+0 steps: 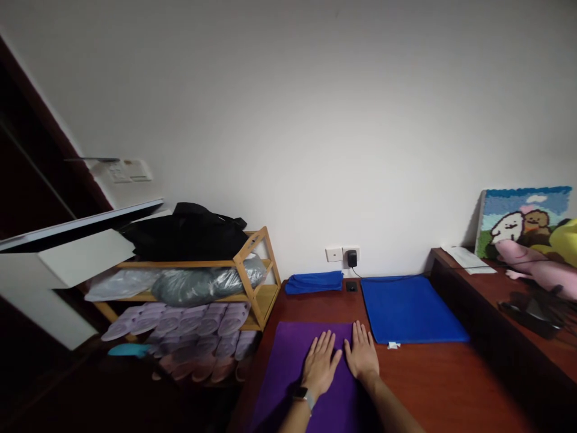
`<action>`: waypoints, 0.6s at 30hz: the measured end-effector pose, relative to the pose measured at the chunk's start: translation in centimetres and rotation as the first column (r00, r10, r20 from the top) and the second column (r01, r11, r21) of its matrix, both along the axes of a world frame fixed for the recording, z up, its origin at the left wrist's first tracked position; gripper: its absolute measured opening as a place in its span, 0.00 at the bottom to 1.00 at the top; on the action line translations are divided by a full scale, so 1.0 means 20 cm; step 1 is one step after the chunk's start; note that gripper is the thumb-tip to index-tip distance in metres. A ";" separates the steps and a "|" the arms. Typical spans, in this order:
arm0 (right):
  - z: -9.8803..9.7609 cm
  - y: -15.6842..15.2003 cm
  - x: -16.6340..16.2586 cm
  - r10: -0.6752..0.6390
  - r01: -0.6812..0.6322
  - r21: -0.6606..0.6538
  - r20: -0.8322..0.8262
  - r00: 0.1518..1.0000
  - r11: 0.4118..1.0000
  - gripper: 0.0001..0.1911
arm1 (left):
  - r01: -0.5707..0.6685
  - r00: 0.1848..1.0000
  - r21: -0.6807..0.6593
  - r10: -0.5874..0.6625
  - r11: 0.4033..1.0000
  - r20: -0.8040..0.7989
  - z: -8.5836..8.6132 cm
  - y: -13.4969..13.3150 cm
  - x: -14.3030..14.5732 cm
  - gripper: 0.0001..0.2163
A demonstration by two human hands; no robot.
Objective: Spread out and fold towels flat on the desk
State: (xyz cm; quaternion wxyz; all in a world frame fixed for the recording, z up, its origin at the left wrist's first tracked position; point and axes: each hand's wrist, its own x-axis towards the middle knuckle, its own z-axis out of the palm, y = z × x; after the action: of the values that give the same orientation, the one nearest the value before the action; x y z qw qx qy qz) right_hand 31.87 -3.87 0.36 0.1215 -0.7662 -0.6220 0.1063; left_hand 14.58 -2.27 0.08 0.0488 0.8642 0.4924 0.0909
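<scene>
A purple cloth (288,361) lies spread on the reddish-brown table (433,385). My left hand (321,362) rests flat on it with fingers stretched out, a watch on the wrist. My right hand (361,355) lies flat beside it, fingers spread, at the cloth's right edge. The two hands almost touch. A blue cloth (408,308) lies spread flat just to the right of the hands. A folded blue cloth (314,281) sits at the back of the table near the wall.
A wall socket with a black plug (351,258) is behind the table. A wooden rack (252,282) with bags and several slippers stands at the left. A raised shelf at right holds a woolly picture (523,219), a pink plush toy (536,264) and papers.
</scene>
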 end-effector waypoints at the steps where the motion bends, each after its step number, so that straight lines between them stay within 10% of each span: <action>1: 0.00 0.00 0.00 -0.003 0.003 0.005 -0.004 1.000 1.000 0.39 | -0.045 0.999 0.002 0.045 0.999 -0.012 0.01 0.01 -0.10 0.29; 8: -0.01 -0.01 -0.01 -0.011 0.011 -0.009 0.020 1.000 1.000 0.40 | -0.336 0.939 0.019 0.337 0.942 -0.070 0.03 0.05 -0.67 0.34; 18: 0.00 -0.07 -0.05 -0.035 0.035 -0.005 0.011 0.999 0.999 0.39 | -0.331 0.942 0.074 0.334 0.941 -0.036 0.01 0.04 -0.67 0.34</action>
State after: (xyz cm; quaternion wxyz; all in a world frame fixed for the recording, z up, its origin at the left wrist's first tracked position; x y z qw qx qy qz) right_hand 30.80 -5.26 0.45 0.1178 -0.7779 -0.6088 0.1014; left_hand 1.26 -1.40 0.19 -0.0082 0.7718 0.6289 0.0936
